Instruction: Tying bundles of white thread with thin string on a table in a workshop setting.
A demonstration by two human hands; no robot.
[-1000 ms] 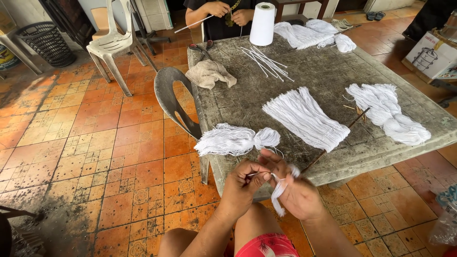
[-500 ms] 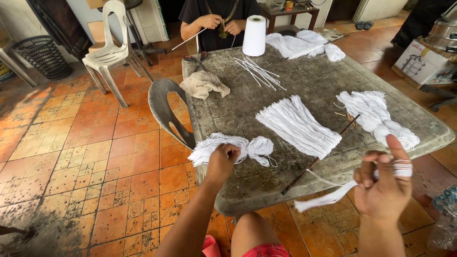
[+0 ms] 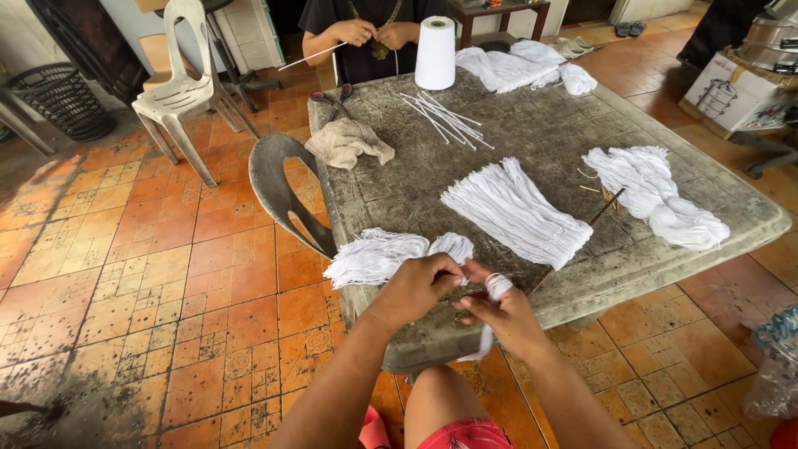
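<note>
Floor: orange-brown terracotta tiles (image 3: 125,274), stained dark toward the lower left. Far left, a black wire basket (image 3: 62,100); beside it a white plastic chair (image 3: 179,83). A grey plastic chair (image 3: 287,195) stands just beside the left edge of the table.

Surface: weathered grey stone table (image 3: 532,125). On it, left to right: crumpled beige cloth (image 3: 349,143) near the left edge; loose white sticks (image 3: 445,120) fanned out; a tall white thread cone (image 3: 435,51) upright at the far edge; a flat bundle of cut white threads (image 3: 515,212) mid-table; a heap of white thread (image 3: 524,68) at the far side; a longer white thread hank (image 3: 657,195) toward the right. A cardboard box (image 3: 731,91) sits on the floor at far right. Across the table, another person's hands (image 3: 374,33) hold a thin stick.

Hands: the left hand (image 3: 416,287) is at the near table edge, fingers pinched together on the waist of a tied white thread bundle (image 3: 391,254), which lies on the near edge just ahead of it. The right hand (image 3: 499,316) sits touching the left, fingers closed on a white thread strip (image 3: 490,320) wound round one finger, its tail hanging below the table edge.
</note>
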